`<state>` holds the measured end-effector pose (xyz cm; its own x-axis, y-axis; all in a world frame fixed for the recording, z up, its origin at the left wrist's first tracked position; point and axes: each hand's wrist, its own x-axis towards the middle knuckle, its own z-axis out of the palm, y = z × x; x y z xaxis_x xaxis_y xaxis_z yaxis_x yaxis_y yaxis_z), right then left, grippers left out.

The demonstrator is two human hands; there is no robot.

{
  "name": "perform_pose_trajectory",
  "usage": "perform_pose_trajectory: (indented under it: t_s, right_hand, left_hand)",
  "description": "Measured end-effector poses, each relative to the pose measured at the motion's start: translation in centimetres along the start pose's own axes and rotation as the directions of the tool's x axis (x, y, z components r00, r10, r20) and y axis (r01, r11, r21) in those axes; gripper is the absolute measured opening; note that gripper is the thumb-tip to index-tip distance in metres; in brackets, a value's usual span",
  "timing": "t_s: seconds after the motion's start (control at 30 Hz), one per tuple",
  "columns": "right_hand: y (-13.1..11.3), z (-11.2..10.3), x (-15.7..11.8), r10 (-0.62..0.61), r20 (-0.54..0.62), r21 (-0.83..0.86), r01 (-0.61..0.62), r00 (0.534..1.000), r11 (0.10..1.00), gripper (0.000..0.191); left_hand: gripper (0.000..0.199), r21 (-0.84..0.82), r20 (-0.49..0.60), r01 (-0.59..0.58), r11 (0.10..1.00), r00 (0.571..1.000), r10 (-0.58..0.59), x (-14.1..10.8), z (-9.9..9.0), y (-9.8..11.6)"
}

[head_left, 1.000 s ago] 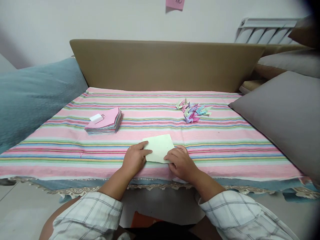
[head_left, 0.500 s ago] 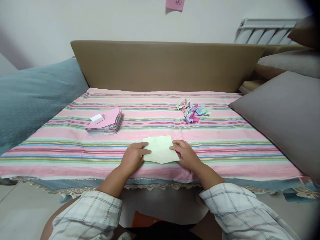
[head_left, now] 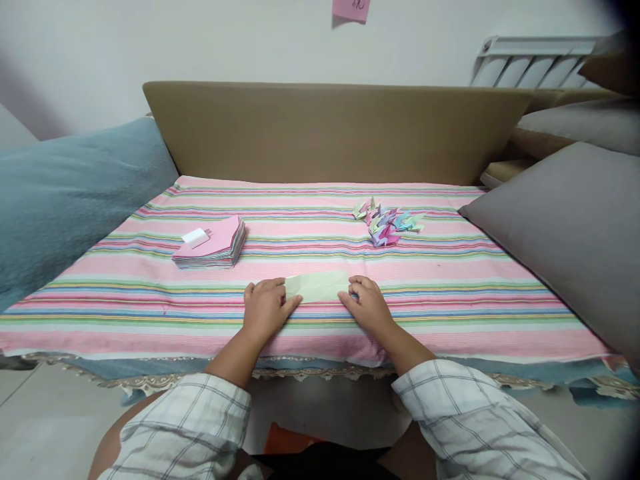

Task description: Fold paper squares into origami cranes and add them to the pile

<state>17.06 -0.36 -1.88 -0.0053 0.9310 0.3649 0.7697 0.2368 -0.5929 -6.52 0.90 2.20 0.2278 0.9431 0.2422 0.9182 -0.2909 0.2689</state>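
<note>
A pale green sheet of paper [head_left: 318, 287] spans the gap between my two hands, just above or on the striped cloth. It looks like a narrow folded strip. My left hand [head_left: 265, 305] pinches its left end, thumb at the near edge and fingers at the far edge. At the right end, my right hand [head_left: 369, 303] grips it the same way. Farther back on the right lies a cluster of small folded paper cranes [head_left: 385, 225] in pink, purple, blue and green. To the left sits a stack of coloured paper [head_left: 215, 250] with pink on top.
A white plug adapter [head_left: 196, 237] rests on the paper stack. The striped cloth [head_left: 300, 230] covers the seat. A brown backrest [head_left: 330, 133] stands behind, a blue cushion [head_left: 85, 187] at left, grey cushions [head_left: 565, 207] at right. A pink note [head_left: 351, 9] hangs on the wall.
The pale green paper has gone from a taller, partly opened sheet to a narrow strip. My hands have shifted slightly forward, their grip still at its two ends.
</note>
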Motion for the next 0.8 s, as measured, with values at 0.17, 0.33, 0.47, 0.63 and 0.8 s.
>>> perform_pose_trajectory:
  t_s: [0.17, 0.33, 0.47, 0.63, 0.8]
  right_hand:
    - [-0.4, 0.3, 0.2, 0.043, -0.010, -0.041, -0.044, 0.999, 0.998, 0.019]
    - [-0.3, 0.6, 0.2, 0.018, -0.040, -0.070, -0.021, 0.999, 0.997, 0.018]
    - [-0.3, 0.7, 0.2, -0.001, -0.056, -0.096, -0.004, 0.998, 0.995, 0.018]
    - [-0.3, 0.7, 0.1, -0.022, -0.065, -0.099, 0.015, 0.998, 0.995, 0.018]
    - [-0.1, 0.7, 0.1, -0.034, -0.069, -0.086, 0.027, 0.997, 0.996, 0.018]
  left_hand:
    - [0.024, 0.017, -0.128, 0.056, 0.998, 0.990, -0.053, -0.2, 0.8, 0.4]
    - [0.010, 0.125, -0.176, -0.226, 0.966, 0.953, 0.246, -1.3, 1.3, 2.2]
    - [0.019, 0.109, -0.108, -0.343, 0.933, 0.929, 0.354, -2.1, 1.6, 3.7]
    - [0.042, 0.088, -0.021, -0.321, 0.943, 0.946, 0.324, -2.0, 1.8, 3.8]
    - [0.028, 0.128, -0.027, -0.271, 0.954, 0.961, 0.276, -1.9, 0.8, 3.0]
